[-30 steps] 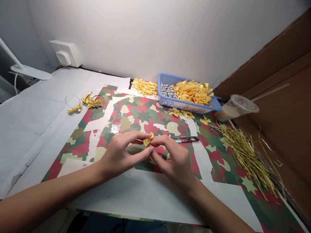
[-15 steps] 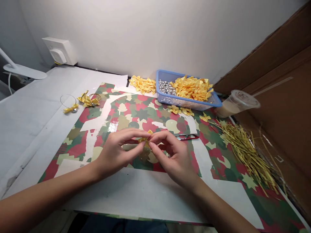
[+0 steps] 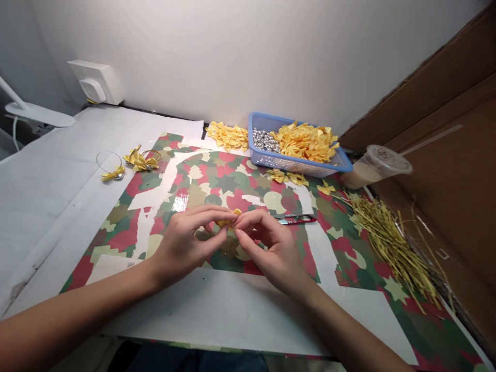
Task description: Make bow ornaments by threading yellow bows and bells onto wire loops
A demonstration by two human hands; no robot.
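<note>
Over the middle of the table, my left hand point(image 3: 190, 236) is closed in a pinch on a small yellow ribbon bow point(image 3: 222, 223), which its fingers mostly cover. My right hand point(image 3: 271, 242) meets it fingertip to fingertip, thumb and forefinger pinched on a thin wire point(image 3: 233, 226) beside the bow. How the wire runs around the bow is hidden. Just behind my right hand lies a pair of thread snips point(image 3: 300, 219) with a red handle.
A blue basket point(image 3: 302, 166) with silver bells and yellow bows stands by the wall, a bow pile point(image 3: 227, 136) beside it. At right are a drink cup point(image 3: 377, 166) and a bundle of yellow-green ties point(image 3: 387, 245). Finished-looking wired bows point(image 3: 141, 159) lie at left.
Both hands have shifted very slightly to the left with the bow, and less of the bow shows between the fingers. Nothing has been let go.
</note>
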